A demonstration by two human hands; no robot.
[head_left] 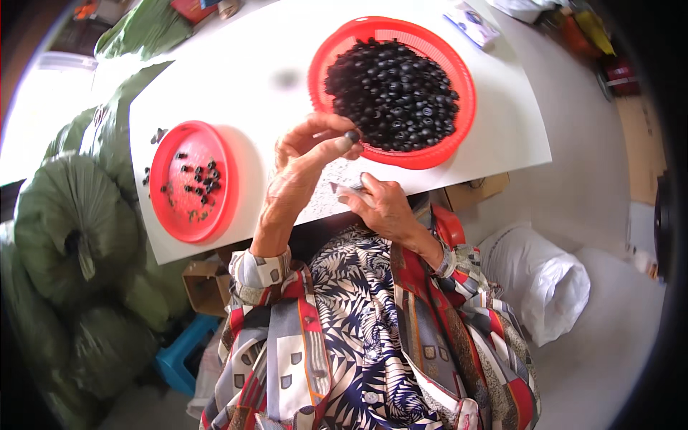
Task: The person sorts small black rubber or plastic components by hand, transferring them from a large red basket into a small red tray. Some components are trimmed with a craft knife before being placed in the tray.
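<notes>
My left hand point(304, 154) is raised over the white table point(236, 79) and pinches one small black round part point(352, 135) between thumb and fingers, just beside the near rim of a red basket point(459, 122). The basket is heaped with many of the same black parts point(394, 93). My right hand point(383, 204) rests at the table's near edge and holds a small grey blade-like tool point(346, 189). A red round tray point(175, 211) at the left holds several scattered black parts point(197, 175).
Large green sacks point(72, 236) are piled left of the table. A white bag point(545, 276) lies on the floor at the right. A cardboard box point(204, 287) and a blue stool point(179, 355) sit under the table's left side. A small packet point(469, 21) lies at the far edge.
</notes>
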